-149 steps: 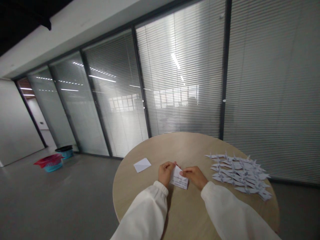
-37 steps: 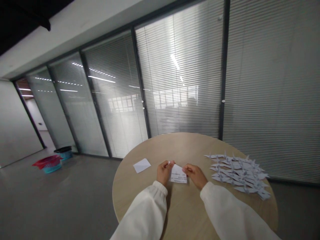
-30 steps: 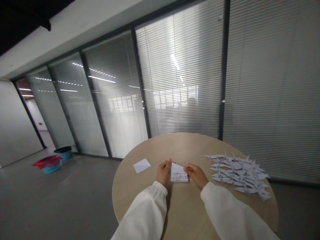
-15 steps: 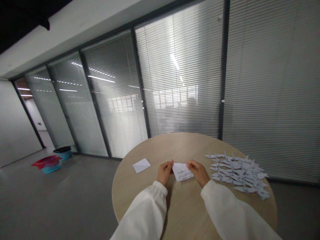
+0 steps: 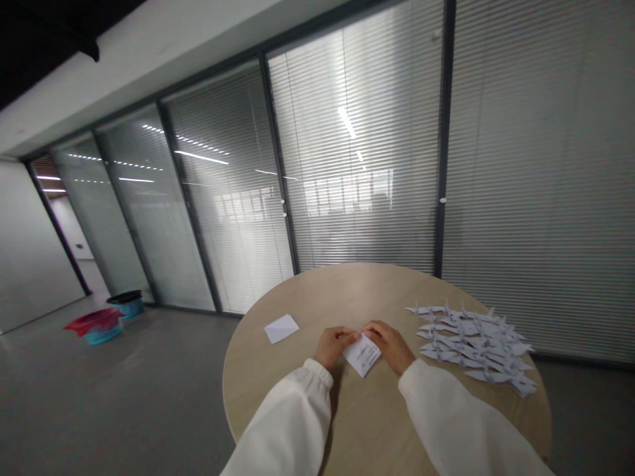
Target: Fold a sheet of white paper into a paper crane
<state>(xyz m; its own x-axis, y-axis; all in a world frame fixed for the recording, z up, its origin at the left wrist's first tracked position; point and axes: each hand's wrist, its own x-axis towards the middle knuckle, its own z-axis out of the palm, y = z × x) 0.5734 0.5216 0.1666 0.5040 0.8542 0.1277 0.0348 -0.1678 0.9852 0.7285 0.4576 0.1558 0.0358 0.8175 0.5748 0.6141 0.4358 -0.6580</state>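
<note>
My left hand and my right hand meet above the round wooden table, both pinching a printed white paper sheet. The sheet is folded, turned corner-down, with small dark print on it, and its upper part is hidden by my fingers. To the left of my left hand lies a small folded white paper square, untouched. Beyond my right hand, a flat spread of several white origami paper cranes covers the table's right side. White cuffed sleeves cover both my forearms.
The round table has a pale wood top, and its edge curves close to the cranes. Behind it stand glass partitions with blinds. A red-and-blue basin and a blue bin stand on the grey floor far left.
The printed sheet has rotated from lying roughly level to pointing corner-down. My hands have moved closer together, and both fingers now close over its top edge.
</note>
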